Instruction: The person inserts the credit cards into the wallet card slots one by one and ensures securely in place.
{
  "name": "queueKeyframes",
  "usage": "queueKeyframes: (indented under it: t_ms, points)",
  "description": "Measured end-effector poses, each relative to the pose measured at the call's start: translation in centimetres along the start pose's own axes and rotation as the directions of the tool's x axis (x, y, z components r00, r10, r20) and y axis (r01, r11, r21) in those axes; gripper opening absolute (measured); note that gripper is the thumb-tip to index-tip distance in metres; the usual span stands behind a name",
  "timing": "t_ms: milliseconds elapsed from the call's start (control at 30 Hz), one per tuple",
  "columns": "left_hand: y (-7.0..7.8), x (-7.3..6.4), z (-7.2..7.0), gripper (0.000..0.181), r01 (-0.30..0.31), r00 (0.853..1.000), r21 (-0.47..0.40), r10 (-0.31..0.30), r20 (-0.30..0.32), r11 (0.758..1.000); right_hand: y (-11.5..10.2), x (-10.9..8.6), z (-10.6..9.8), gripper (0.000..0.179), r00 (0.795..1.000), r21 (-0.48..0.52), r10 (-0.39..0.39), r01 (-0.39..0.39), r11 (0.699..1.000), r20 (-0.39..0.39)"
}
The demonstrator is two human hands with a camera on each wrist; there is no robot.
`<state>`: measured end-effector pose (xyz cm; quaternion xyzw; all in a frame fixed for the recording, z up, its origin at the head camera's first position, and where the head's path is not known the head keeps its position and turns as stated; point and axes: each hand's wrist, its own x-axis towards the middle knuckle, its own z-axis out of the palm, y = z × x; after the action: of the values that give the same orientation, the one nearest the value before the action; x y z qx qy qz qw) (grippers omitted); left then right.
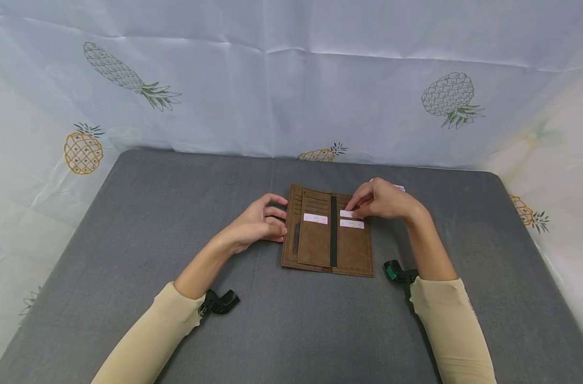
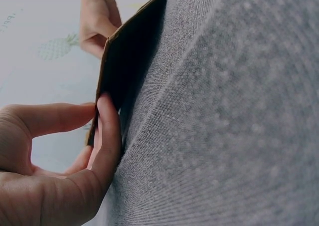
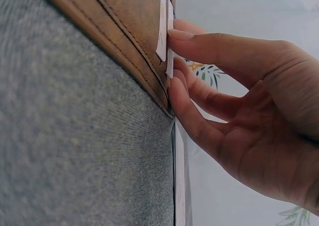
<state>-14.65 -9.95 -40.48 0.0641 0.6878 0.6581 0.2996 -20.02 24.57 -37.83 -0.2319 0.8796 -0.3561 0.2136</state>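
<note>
Backdrop (image 1: 272, 96): pale cloth printed with pineapples.
Table (image 1: 282, 330): grey, cloth-textured.
Wallet (image 1: 315, 246): brown, open on the table between both hands, dark band (image 1: 333, 234) down its middle.
Left hand (image 1: 253, 221): pinches the wallet's left edge, raised off the table.
Right hand (image 1: 382, 198): pinches a white card (image 1: 346, 214) at the right panel.
Slots: left card (image 1: 315, 218) in the left panel; lower card (image 1: 351, 224) just below the pinched one.
</note>
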Motion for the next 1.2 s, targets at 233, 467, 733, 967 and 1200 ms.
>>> queueKeyframes:
  t_ms: [233, 467, 733, 967, 1200]
  points:
    - [-0.1, 0.0, 0.0, 0.074, 0.001, 1.0, 0.003, -0.001, 0.001, 1.0, -0.2, 0.0, 0.0, 0.014, 1.0, -0.009, 0.007, -0.007, 1.0, -0.01]
    - [-0.1, 0.0, -0.1, 0.074, 0.0, 1.0, 0.008, 0.0, 0.003, 1.0, 0.1, 0.0, 0.0, 0.019, 0.999, 0.028, 0.043, -0.043, 0.999, -0.018]
    - [0.0, 0.0, 0.1, 0.073, 0.002, 1.0, 0.004, -0.002, -0.007, 1.0, 0.4, -0.1, -0.2, 0.02, 0.997, 0.072, 0.069, -0.067, 0.995, -0.026]
    - [0.0, 0.0, 0.0, 0.073, -0.002, 1.0, 0.01, 0.002, 0.001, 1.0, 0.5, -0.5, -0.7, 0.019, 0.99, 0.048, 0.102, -0.098, 0.994, -0.096]
    - [-0.1, 0.1, -0.1, 0.073, 0.005, 1.0, 0.014, -0.005, -0.005, 1.0, 1.1, -1.0, -1.4, 0.023, 0.974, 0.029, 0.121, -0.117, 0.993, -0.193]
